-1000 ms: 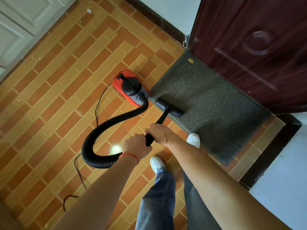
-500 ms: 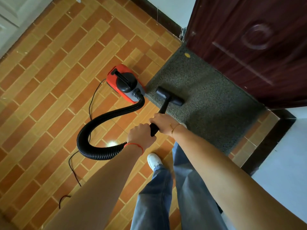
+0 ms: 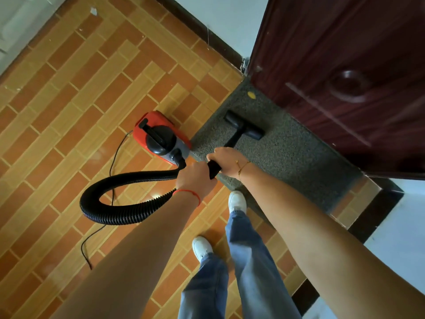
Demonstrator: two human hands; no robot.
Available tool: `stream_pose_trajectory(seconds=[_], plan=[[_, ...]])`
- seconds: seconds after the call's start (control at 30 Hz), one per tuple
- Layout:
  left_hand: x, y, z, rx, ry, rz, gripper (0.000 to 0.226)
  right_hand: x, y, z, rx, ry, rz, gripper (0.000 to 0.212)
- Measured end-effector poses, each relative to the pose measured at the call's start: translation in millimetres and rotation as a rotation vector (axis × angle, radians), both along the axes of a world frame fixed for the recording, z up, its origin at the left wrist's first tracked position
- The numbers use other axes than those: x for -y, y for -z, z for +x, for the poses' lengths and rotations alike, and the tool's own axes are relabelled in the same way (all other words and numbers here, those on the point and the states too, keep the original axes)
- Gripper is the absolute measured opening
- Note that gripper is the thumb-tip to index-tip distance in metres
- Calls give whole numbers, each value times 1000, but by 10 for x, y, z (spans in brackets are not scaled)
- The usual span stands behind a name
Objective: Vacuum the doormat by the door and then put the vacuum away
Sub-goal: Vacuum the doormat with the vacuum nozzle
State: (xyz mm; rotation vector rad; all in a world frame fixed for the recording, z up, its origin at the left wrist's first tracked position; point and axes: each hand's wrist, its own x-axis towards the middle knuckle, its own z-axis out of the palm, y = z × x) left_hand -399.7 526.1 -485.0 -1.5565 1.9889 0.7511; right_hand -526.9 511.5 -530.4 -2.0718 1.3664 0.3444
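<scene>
A grey speckled doormat (image 3: 292,155) lies in front of a dark red door (image 3: 345,72). The black vacuum nozzle (image 3: 243,125) rests on the mat's far left part, close to the door. A black wand (image 3: 232,143) runs back from it to my hands. My right hand (image 3: 226,161) grips the wand's handle, and my left hand (image 3: 195,178) grips it just behind, where the ribbed black hose (image 3: 119,212) joins. The red and black vacuum body (image 3: 161,137) sits on the tiles at the mat's left edge.
A small yellow speck (image 3: 251,95) lies on the mat near the door corner. A thin black power cord (image 3: 101,231) trails over the orange brick-pattern floor to the left. My white shoes (image 3: 236,200) stand at the mat's near edge. A white cabinet (image 3: 20,21) is at top left.
The nozzle has slid from the mat's near left edge farther onto the mat toward the door. Both hands moved forward with the wand, and I stepped closer.
</scene>
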Motion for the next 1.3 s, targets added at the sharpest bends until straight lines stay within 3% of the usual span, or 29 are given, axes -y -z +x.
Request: stream_pose_trajectory(seconds=[0.47, 0.77, 1.3], plan=[[977, 98, -995, -35, -32, 27, 14, 988, 59, -992, -19, -19, -14, 12], [1109, 49, -1095, -41, -45, 66, 16, 1133, -14, -1104, -59, -84, 30, 15], [27, -187, -5, -23, 119, 96, 16, -120, -290, -44, -69, -29, 76, 16]])
